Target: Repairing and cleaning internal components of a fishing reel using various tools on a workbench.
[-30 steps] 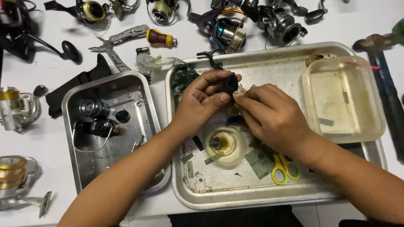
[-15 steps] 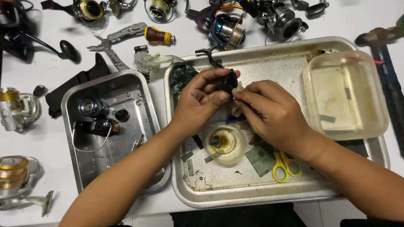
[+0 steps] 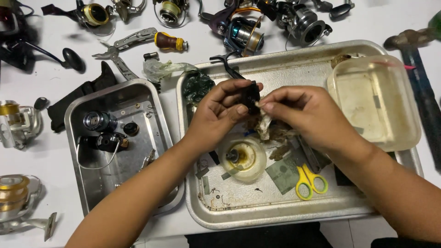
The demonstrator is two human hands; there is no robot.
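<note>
White tabletop (image 3: 367,23), strewn with fishing reels: over the large steel tray (image 3: 285,218) the left hand (image 3: 216,115) pinched a small black reel part (image 3: 251,95), the right hand (image 3: 308,115) fingers closed on a stained rag (image 3: 264,126) against it, cleaning seemingly unfinished. Large tray held yellow scissors (image 3: 310,180), a round spool (image 3: 241,158) and a cloudy plastic tub (image 3: 374,103); the small tray (image 3: 76,138) held dark reel pieces.

Head camera looking steeply down, close over the worktable.
It is facing the large metal tray (image 3: 285,216) in the middle, taking in the smaller tray (image 3: 78,138) at left, reels along the far edge, forearms entering from the near side.
</note>
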